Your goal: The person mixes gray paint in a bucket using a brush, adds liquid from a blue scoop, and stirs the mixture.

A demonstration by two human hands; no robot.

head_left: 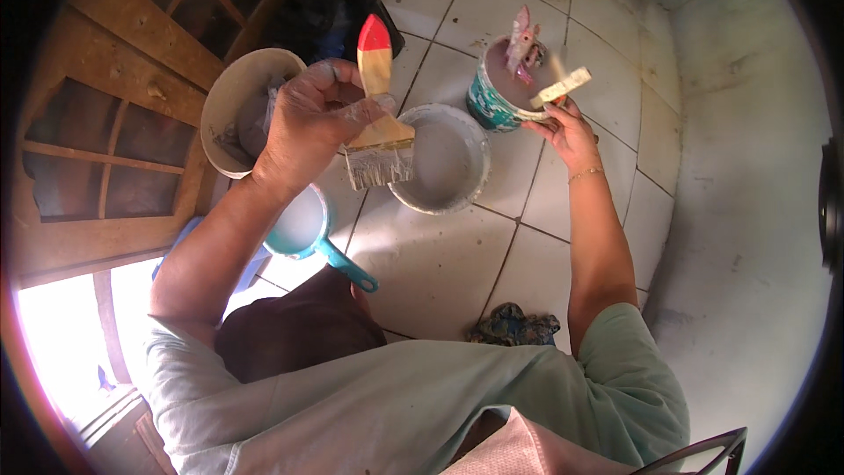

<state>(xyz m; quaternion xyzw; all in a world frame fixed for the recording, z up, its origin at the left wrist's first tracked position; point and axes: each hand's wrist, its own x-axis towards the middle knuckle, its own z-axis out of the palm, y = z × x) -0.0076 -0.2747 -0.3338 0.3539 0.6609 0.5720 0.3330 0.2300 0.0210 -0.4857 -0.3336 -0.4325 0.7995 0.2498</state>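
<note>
My left hand (308, 114) pinches a flat paintbrush (375, 75) by its wooden handle. The handle's red end points up, and the wide, grey-crusted bristles hang down beside the near-left rim of a round basin (440, 208) of greyish liquid. My right hand (570, 134) is closed around a pale, paint-crusted bar-shaped piece (561, 87), whose exact kind I cannot make out. That hand is at the right side of a green-and-white bucket (482, 104), its fingers by the bucket's wall. A crumpled pinkish piece (522, 42) sticks up from the bucket.
A beige bucket (211, 127) stands left of the basin, behind my left hand. Nearer me sits a turquoise long-handled dipper (345, 264) holding pale liquid. A dark crumpled cloth (514, 325) lies on the tiled floor (431, 273). Wooden glazed doors (105, 242) and a wall (738, 193) flank the space.
</note>
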